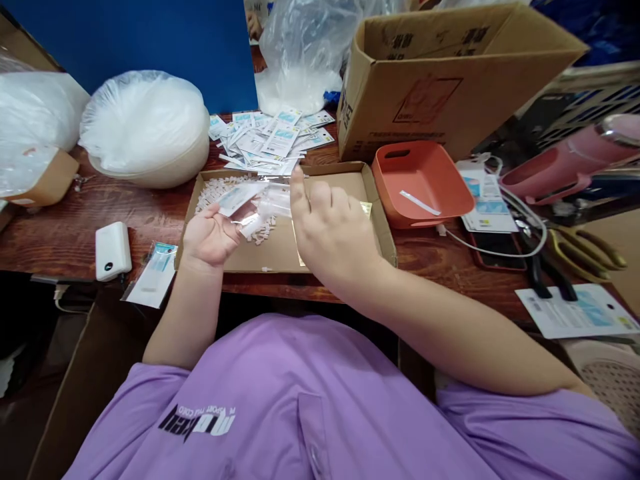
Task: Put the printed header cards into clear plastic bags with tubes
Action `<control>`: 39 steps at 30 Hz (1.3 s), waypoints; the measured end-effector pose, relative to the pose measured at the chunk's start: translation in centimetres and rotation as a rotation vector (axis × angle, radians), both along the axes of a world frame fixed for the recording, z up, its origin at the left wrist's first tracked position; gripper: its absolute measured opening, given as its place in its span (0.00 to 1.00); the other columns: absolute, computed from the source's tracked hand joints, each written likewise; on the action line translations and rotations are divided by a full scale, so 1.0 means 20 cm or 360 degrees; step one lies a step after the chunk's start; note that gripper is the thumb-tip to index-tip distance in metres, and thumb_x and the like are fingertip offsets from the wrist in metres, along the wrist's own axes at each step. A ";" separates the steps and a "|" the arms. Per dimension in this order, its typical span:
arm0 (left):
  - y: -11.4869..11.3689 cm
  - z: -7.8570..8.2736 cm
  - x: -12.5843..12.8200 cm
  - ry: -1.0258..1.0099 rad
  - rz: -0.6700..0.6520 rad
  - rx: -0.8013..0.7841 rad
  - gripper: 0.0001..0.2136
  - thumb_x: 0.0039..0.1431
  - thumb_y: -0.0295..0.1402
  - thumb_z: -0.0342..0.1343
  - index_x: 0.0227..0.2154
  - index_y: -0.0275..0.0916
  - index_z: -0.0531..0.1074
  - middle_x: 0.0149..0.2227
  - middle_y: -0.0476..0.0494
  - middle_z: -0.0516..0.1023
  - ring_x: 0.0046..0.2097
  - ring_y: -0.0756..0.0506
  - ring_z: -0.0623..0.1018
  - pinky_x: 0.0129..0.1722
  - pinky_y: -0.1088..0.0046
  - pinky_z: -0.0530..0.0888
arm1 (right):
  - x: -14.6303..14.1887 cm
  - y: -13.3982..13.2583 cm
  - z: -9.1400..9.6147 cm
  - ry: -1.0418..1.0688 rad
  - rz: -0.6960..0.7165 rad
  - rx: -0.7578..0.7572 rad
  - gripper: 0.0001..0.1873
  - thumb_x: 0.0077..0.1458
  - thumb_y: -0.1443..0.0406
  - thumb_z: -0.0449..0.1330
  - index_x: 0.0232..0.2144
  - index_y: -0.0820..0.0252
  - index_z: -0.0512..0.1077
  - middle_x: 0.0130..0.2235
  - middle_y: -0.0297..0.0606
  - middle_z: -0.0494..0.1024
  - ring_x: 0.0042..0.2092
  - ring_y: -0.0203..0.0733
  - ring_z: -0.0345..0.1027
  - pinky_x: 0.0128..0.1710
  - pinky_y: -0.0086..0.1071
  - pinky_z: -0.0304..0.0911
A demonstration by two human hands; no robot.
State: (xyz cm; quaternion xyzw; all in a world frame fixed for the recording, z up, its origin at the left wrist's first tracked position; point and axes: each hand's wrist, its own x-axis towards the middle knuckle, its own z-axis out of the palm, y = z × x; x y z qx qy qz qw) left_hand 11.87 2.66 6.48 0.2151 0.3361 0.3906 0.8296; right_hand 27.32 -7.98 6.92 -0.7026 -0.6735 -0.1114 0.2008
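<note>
My left hand (210, 237) is closed on a clear plastic bag (277, 200), palm up, over the left part of a shallow cardboard tray. A printed card (243, 195) in blue and white shows at the bag, by my left fingertips. At the bag's right end is my right hand (335, 237), back toward me, its index finger raised and the other fingers curled on the bag's edge. My right thumb is hidden. Below the bag, many small white plastic pieces (215, 190) lie in the cardboard tray (345, 175).
Behind the tray is a pile of printed cards (280, 139). An orange bin (425, 180) with a clear strip stands right, before a large cardboard box (450, 93). A bag-lined bowl (150, 133), white power bank (113, 250) and packed card (155, 275) sit left; pliers (580, 250) lie far right.
</note>
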 end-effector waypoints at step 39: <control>-0.15 -0.07 0.07 -0.0213 0.0243 -0.0062 0.23 0.68 0.36 0.31 0.54 0.35 0.66 0.44 0.38 0.79 0.38 0.44 0.78 0.33 0.66 0.76 | 0.01 -0.05 -0.30 -0.0384 -0.0093 0.0302 0.28 0.59 0.73 0.43 0.62 0.66 0.56 0.39 0.52 0.70 0.35 0.44 0.61 0.34 0.38 0.64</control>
